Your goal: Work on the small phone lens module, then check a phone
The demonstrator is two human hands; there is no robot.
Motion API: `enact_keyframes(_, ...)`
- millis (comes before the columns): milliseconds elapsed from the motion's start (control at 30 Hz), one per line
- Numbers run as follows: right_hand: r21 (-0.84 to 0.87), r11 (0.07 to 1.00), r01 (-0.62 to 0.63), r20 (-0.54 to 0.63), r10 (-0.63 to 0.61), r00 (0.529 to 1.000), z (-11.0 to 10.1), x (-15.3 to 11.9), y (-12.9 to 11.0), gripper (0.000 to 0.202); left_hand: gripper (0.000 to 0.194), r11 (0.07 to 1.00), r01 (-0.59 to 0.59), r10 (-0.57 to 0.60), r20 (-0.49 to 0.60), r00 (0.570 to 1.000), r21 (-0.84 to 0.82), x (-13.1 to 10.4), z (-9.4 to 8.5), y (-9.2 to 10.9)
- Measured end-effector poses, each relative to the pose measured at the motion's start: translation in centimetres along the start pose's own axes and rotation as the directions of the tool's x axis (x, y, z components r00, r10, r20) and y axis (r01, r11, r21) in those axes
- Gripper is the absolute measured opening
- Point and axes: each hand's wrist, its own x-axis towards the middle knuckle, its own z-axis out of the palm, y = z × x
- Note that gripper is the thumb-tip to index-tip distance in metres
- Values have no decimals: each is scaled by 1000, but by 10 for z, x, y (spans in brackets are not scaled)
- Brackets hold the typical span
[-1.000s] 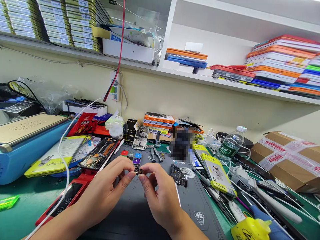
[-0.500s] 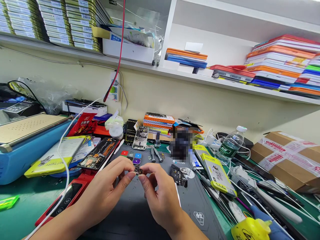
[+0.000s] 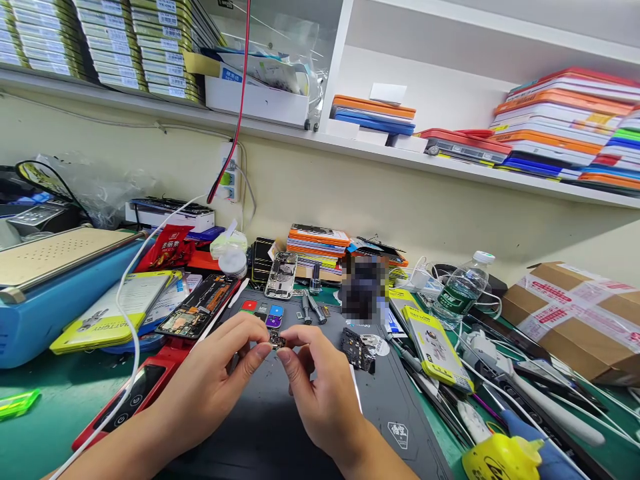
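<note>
Left hand [image 3: 210, 387] and right hand [image 3: 320, 393] pinch a small circuit module [image 3: 275, 341] between fingertips, each grip pressed on it, above the dark mat [image 3: 390, 400]; a water bottle [image 3: 457, 293] stands at 2 o'clock.

This is a phone repair workshop. Opened phones [image 3: 199, 308] with bare circuitry lie at centre left on a cluttered green bench [image 3: 40, 427], beside a dark work mat [image 3: 390, 407]. Small screwdrivers [image 3: 311, 308] sit near centre. Boxed spare parts [image 3: 107, 43] fill the shelf at upper left, coloured flat packs [image 3: 560, 120] stack at upper right, and a blue heating machine [image 3: 55, 280] stands at far left.
</note>
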Motion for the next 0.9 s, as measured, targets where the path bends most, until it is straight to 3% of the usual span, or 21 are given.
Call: enact_keyframes(900,24,1000,3,-6,-3,1000,2,1,1,46,50,996,76,-75,-29,997,38,-2,3,-3)
